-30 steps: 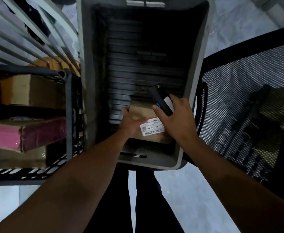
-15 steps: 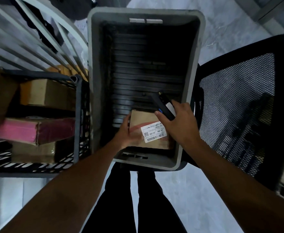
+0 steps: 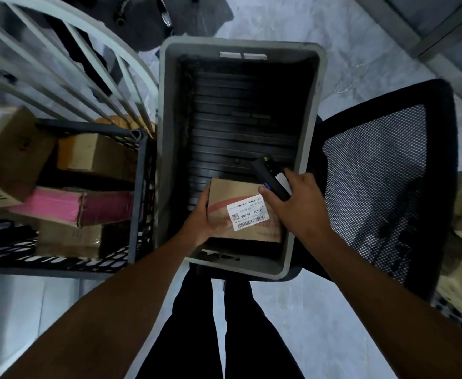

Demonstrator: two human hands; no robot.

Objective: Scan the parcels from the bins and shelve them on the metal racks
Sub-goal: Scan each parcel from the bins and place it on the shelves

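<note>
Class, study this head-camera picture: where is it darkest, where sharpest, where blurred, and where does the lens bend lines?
Head view: darkest inside the grey bin; sharpest on the white label of the parcel; motion blur smears the cardboard box at the left edge; wide-angle distortion bows the white railing.

We see grey bin (image 3: 167, 160), centre frame, sitting on black mesh chair (image 3: 388, 173); metal rack (image 3: 139, 201) at left carries brown boxes (image 3: 96, 154), pink box (image 3: 60, 205).

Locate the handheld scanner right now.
In the head view, the scanner is gripped in the right hand over the near-right corner of the grey bin, just beyond the labelled parcel.
</note>
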